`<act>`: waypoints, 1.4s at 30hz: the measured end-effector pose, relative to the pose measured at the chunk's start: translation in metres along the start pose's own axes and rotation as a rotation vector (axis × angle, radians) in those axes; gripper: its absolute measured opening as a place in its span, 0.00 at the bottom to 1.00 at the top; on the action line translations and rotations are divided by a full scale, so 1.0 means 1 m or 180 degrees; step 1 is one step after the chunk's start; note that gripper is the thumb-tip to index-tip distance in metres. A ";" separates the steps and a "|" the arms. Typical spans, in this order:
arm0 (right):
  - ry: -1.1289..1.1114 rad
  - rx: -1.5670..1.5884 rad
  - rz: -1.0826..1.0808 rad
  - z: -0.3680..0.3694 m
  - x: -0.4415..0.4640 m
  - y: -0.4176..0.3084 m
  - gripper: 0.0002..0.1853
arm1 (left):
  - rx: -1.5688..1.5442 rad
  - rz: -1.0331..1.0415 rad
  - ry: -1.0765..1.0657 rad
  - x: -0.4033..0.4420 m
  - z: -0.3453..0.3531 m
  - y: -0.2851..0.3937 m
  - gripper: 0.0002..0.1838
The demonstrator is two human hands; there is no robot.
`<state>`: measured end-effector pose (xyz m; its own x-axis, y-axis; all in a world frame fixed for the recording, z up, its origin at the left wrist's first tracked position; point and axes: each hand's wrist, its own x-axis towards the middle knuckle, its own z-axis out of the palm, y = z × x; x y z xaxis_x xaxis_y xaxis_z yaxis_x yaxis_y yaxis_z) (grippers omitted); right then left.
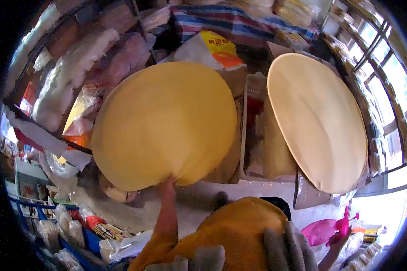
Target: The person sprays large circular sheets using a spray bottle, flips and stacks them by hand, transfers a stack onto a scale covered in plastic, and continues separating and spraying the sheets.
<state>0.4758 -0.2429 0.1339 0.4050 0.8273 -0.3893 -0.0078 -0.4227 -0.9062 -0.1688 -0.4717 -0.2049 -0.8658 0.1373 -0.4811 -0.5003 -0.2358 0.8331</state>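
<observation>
A large yellow round fan-like sheet fills the middle left of the view. At its lower edge my left hand pinches the rim, where creases fan out from the fingers. My right hand is at the lower right, its fingers closed round a pink plastic object with a rounded body and an upright part. Farther up on the right, a pale cream oval sheet leans over cardboard, apart from both hands.
Between the two sheets lies an open box. Behind are a striped cloth and a white and yellow printed bag. Plastic-wrapped bundles line the left, window bars the right. A blue rack with packets stands lower left.
</observation>
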 end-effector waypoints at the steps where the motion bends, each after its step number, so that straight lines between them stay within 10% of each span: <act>1: 0.0430 0.0253 0.0187 -0.008 0.009 0.009 0.31 | 0.0207 -0.0099 -0.0088 -0.025 0.027 0.006 0.17; 7: 0.0487 0.0179 -0.0042 -0.034 0.014 -0.011 0.28 | -0.1067 -0.1491 -0.1212 -0.115 0.137 0.033 0.15; 10: 0.0292 -0.0146 -0.0241 -0.045 0.018 -0.048 0.27 | -0.1403 -0.0879 -0.1366 -0.087 0.093 -0.007 0.15; 18: -0.0299 -0.1584 -0.0797 -0.051 0.021 -0.166 0.25 | 0.0003 -0.2409 -0.0546 -0.147 0.172 0.036 0.11; 21: -0.0672 -0.1982 -0.0997 -0.037 0.027 -0.201 0.24 | 0.1537 -0.1837 -0.1996 -0.139 0.179 0.025 0.13; 28: -0.1294 -0.1286 -0.1636 0.044 0.068 -0.284 0.22 | 0.2027 -0.0058 -0.2897 -0.222 0.361 0.058 0.14; 36: -0.1136 0.0714 -0.1866 0.039 0.137 -0.341 0.18 | 0.3954 0.1493 -0.2486 -0.207 0.464 0.027 0.18; 42: -0.0059 0.0141 -0.2005 -0.046 0.135 -0.315 0.18 | 0.4758 0.2676 -0.2711 -0.181 0.478 0.026 0.16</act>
<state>0.5753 -0.0149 0.3744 0.3283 0.9188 0.2189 0.1890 0.1631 -0.9683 -0.0252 -0.0431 0.0342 -0.3874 0.9213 -0.0329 0.7967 0.3525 0.4910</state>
